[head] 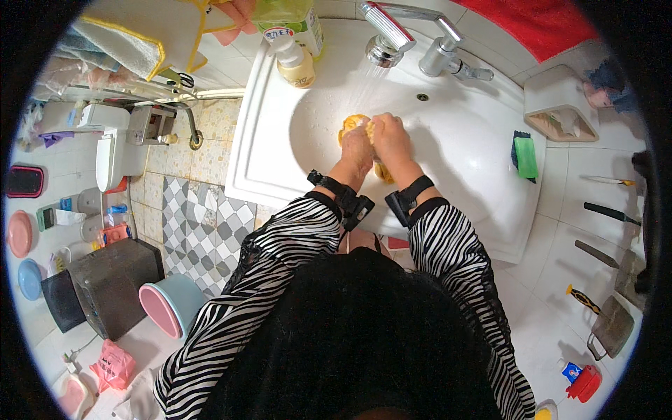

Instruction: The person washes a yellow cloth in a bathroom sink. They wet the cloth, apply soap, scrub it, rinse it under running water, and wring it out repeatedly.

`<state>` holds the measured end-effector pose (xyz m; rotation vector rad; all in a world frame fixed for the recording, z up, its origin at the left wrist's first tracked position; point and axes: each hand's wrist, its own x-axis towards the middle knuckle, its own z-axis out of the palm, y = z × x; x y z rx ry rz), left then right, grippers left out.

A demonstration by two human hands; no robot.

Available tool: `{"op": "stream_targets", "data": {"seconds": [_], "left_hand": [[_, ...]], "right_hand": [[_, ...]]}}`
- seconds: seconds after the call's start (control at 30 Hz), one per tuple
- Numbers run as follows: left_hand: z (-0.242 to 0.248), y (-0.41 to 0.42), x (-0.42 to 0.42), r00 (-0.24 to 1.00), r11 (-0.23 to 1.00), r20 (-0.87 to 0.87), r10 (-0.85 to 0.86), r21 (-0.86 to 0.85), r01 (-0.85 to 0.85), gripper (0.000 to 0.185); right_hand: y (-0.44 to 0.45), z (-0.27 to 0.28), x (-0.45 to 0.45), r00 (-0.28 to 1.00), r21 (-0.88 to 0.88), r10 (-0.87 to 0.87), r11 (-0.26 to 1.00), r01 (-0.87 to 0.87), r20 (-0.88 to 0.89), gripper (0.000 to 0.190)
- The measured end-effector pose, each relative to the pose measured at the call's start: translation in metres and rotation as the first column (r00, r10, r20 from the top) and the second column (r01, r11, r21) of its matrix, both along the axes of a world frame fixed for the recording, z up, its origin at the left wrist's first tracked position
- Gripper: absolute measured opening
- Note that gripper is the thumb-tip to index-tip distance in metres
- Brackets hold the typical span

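Note:
My left hand [358, 148] and my right hand [391, 139] are pressed close together over the bowl of a white sink [462, 152]. Both grip a wet yellow cloth [353, 123], bunched up between them. Part of it bulges out past my left fingers, and another fold hangs below my right hand. A chrome faucet [386, 51] at the back sprays water down just beyond the cloth. What my fingers do inside the folds is partly hidden.
A cream pump bottle [295, 67] and a green-labelled jug [294, 21] stand on the sink's back left corner. A green bar [525, 157] lies on the right rim, near a white box [562, 105]. Left are a toilet [109, 157] and a bucket [181, 304].

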<state>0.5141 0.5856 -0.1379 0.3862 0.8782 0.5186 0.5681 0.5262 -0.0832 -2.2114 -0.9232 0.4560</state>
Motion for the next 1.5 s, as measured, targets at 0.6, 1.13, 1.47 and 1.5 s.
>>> {"op": "stream_targets", "data": {"seconds": [0.6,1.13,1.47,1.5], "left_hand": [[0.031,0.023,-0.009,0.945,0.979,0.304,-0.123,-0.120,0.166,0.039],[0.007,0.020,-0.002,0.993,0.988,0.118,0.017,-0.152,0.002,0.020],[0.020,0.012,-0.009,1.000,0.989,-0.021,-0.020,-0.145,0.017,0.038],[0.018,0.011,-0.010,1.000,0.993,-0.017,0.007,-0.121,-0.009,0.039]], "right_hand": [[-0.026,-0.028,0.020,0.786,0.109,0.268,0.962,-0.251,-0.557,0.059],[0.003,0.005,0.003,0.991,-0.050,0.111,0.992,-0.115,-0.079,0.035],[0.010,0.004,-0.009,0.987,-0.046,0.017,0.999,-0.025,-0.162,0.034],[0.010,0.003,-0.010,0.977,-0.073,0.039,0.996,-0.056,-0.210,0.034]]}}
